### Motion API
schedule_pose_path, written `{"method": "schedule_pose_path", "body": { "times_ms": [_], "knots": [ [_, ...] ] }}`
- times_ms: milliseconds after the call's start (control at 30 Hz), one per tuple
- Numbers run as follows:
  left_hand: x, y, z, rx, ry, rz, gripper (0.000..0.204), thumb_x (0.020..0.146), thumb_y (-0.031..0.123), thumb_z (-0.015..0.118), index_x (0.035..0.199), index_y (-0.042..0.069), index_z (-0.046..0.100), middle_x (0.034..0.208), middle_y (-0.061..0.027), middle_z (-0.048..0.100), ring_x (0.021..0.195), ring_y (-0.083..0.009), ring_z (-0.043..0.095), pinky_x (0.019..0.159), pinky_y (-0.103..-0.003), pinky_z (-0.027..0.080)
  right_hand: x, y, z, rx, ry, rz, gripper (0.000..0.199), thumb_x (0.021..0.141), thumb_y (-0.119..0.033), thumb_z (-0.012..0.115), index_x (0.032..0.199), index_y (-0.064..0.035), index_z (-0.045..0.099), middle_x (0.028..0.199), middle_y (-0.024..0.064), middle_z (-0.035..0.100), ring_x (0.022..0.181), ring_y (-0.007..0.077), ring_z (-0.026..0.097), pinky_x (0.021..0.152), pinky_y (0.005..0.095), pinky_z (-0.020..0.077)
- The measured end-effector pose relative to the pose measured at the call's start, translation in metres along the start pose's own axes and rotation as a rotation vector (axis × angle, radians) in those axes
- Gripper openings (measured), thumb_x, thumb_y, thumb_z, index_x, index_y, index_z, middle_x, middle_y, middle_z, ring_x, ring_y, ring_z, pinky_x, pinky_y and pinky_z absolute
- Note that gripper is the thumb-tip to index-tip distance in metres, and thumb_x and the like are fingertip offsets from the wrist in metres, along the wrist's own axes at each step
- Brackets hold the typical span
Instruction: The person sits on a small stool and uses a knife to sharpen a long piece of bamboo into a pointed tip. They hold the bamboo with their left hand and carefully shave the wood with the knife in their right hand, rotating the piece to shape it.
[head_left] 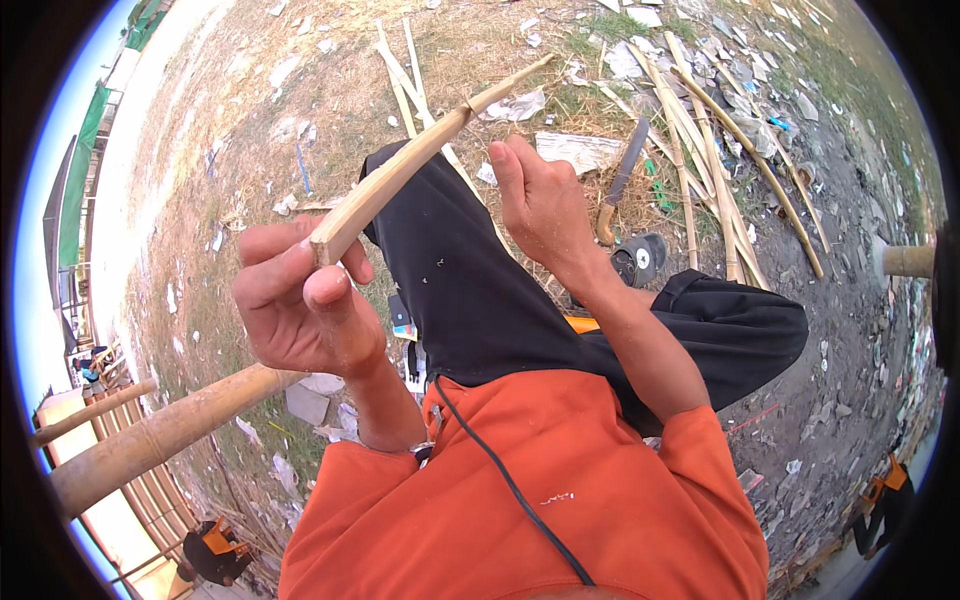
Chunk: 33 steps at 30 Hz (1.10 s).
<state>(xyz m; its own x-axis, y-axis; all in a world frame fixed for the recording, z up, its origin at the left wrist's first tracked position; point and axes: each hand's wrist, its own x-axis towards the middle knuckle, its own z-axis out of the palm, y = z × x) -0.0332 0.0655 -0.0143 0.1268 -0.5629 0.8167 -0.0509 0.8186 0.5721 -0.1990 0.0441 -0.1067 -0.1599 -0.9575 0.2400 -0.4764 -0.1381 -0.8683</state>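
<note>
In left hand point(300, 300), flat bamboo strip point(400, 175)

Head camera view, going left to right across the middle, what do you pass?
Thick bamboo pole → left hand gripping a split bamboo strip → right hand → machete on the ground → pile of bamboo slats.

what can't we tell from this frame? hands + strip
- Head view: near end of the bamboo strip is hidden inside the left hand.
- Right hand shows only its back; fingertip contact with the strip cannot be told.
- Machete handle is partly behind the right wrist.
- People at the lower rim are too small and warped.
</note>
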Motion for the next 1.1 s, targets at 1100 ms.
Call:
{"method": "schedule_pose_path", "body": {
  "times_ms": [1100],
  "knots": [
    [0.004,0.007,-0.007,0.037,-0.055,-0.036,0.031,0.081,0.022,0.071,0.088,-0.003,0.056,0.082,-0.0171,0.056,0.054,-0.0146,0.054,0.046,-0.024,0.044,0.028,0.151,0.021,-0.535,-0.064,0.464,0.046,0.097,-0.041,0.034,0.093,-0.0039,0.061,0.064,0.0229,0.059,0.071,0.0398,0.062,0.066,0.0510,0.0443]
  ]
}}
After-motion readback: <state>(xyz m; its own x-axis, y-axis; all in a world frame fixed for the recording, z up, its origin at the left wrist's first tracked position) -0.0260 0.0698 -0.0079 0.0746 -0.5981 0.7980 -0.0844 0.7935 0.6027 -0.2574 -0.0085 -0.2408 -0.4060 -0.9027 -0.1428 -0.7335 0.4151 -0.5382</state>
